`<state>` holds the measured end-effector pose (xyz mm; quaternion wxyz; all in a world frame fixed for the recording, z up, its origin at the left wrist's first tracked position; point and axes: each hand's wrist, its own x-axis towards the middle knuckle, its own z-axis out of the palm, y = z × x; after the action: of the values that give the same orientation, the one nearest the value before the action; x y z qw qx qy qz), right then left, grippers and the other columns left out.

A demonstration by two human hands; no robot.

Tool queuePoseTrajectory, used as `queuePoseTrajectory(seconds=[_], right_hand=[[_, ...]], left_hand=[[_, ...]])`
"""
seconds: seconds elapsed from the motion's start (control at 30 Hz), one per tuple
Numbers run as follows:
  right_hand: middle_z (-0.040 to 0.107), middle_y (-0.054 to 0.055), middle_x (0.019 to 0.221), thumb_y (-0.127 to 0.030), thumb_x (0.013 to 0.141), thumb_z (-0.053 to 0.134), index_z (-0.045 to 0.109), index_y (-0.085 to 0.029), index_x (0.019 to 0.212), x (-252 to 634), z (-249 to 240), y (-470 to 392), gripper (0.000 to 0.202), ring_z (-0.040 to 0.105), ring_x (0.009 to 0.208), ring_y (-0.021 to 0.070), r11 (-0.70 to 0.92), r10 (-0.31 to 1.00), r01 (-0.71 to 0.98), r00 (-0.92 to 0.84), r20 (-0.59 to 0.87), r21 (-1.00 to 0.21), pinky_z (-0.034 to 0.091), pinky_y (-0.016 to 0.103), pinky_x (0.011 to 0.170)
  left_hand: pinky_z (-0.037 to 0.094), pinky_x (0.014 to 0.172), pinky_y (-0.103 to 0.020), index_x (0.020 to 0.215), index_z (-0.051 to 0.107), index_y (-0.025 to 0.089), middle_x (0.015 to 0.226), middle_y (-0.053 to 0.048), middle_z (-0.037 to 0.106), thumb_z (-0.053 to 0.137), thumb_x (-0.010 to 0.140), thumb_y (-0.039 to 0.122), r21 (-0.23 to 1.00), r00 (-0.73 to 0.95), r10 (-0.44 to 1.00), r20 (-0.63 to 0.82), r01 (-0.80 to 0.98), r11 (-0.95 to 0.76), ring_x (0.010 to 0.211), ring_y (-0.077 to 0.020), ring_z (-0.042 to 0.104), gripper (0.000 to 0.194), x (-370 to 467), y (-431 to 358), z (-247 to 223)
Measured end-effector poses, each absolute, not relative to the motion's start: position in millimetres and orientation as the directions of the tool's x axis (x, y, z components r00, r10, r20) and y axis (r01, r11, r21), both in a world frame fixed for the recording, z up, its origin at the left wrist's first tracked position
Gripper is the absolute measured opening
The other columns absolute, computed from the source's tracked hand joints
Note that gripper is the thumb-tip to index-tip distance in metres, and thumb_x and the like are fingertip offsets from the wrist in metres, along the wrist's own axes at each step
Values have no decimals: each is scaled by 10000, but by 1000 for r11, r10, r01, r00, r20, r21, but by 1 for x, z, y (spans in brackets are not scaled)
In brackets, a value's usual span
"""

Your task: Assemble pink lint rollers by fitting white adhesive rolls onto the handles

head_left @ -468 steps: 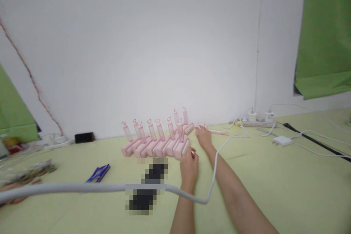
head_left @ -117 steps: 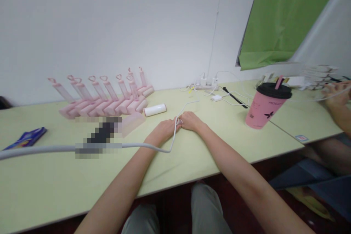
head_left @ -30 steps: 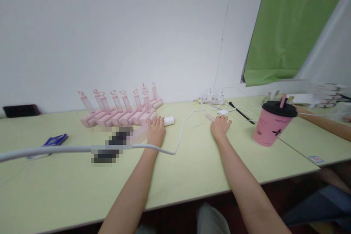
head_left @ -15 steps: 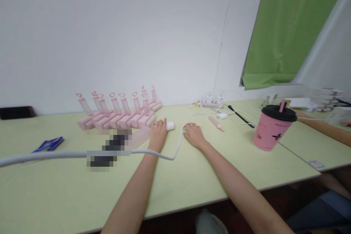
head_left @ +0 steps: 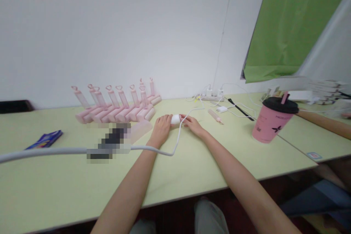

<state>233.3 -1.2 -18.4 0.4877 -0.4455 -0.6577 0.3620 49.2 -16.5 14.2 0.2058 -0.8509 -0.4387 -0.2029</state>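
A small white cylindrical object (head_left: 176, 119) lies on the pale green table (head_left: 189, 175) between my two hands. My left hand (head_left: 163, 128) is closed around its left end, palm down. At its right end, the fingertips of my right hand (head_left: 192, 124) are pinched together, touching it; a bit of pink shows there. Left of my left hand lies a translucent pink piece (head_left: 140, 131). Several pink pieces with clear upright tubes and heart-shaped loops (head_left: 117, 111) stand in a group by the wall. A loose pink tube (head_left: 215, 116) lies to the right.
A pink cup with a black lid (head_left: 271, 122) stands at right, near another person's forearm (head_left: 323, 122). White cables and a power strip (head_left: 211, 98) lie at the back. A blue packet (head_left: 46, 139) is at left. A white cable (head_left: 153, 149) crosses the view.
My left hand has closed further over the white object, which now reaches my right fingers. My right hand has drawn its fingers together on its end. The view has shifted slightly.
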Motion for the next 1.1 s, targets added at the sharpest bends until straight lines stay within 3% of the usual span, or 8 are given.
queuePoseTrajectory(seconds=[0.17, 0.33, 0.57, 0.73, 0.93, 1.1], right_hand=[[594, 82, 1135, -320, 739, 582, 527, -187, 1151, 234, -16, -5, 437, 631, 821, 139, 278, 953, 66, -144, 267, -958, 522, 281, 694], [633, 59, 1011, -303, 728, 591, 561, -162, 1055, 228, -8, -21, 357, 630, 781, 127, 369, 923, 218, -203, 327, -904, 511, 262, 709], [660, 61, 933, -228, 736, 573, 526, -148, 1140, 226, 5, -36, 414, 629, 737, 126, 459, 888, 437, -265, 376, -774, 490, 267, 723], [666, 65, 949, -235, 724, 582, 550, -143, 1158, 230, 8, -36, 445, 636, 746, 139, 434, 899, 434, -263, 349, -790, 485, 255, 706], [687, 65, 895, -241, 712, 589, 609, -111, 1115, 231, 7, -33, 423, 626, 688, 141, 416, 909, 434, -228, 349, -799, 477, 246, 671], [693, 54, 896, -270, 720, 575, 643, -117, 1074, 235, 11, -34, 392, 604, 673, 135, 497, 867, 449, -298, 399, -743, 460, 229, 654]], left_hand=[[312, 909, -379, 1254, 369, 132, 1164, -148, 489, 326, 889, 303, -141, 559, 654, 510, 804, -578, 1064, -245, 441, 406, 47, -18, 14], [302, 908, -389, 1263, 361, 152, 1102, -134, 497, 415, 830, 492, -176, 595, 648, 476, 786, -592, 1036, -257, 444, 554, 53, -26, 23], [374, 815, -340, 1185, 434, 168, 1026, -104, 518, 378, 872, 397, -187, 675, 618, 403, 722, -666, 961, -219, 478, 392, 59, -32, 26], [395, 816, -322, 1162, 438, 159, 1010, -97, 525, 321, 900, 384, -167, 692, 606, 392, 702, -693, 953, -196, 491, 364, 59, -30, 24], [414, 795, -320, 1117, 431, 173, 1060, -98, 514, 435, 828, 505, -210, 704, 586, 402, 694, -689, 995, -216, 485, 441, 57, -30, 25], [433, 741, -295, 1170, 391, 171, 984, -81, 542, 338, 896, 406, -246, 709, 598, 374, 698, -673, 892, -183, 544, 364, 58, -27, 18]])
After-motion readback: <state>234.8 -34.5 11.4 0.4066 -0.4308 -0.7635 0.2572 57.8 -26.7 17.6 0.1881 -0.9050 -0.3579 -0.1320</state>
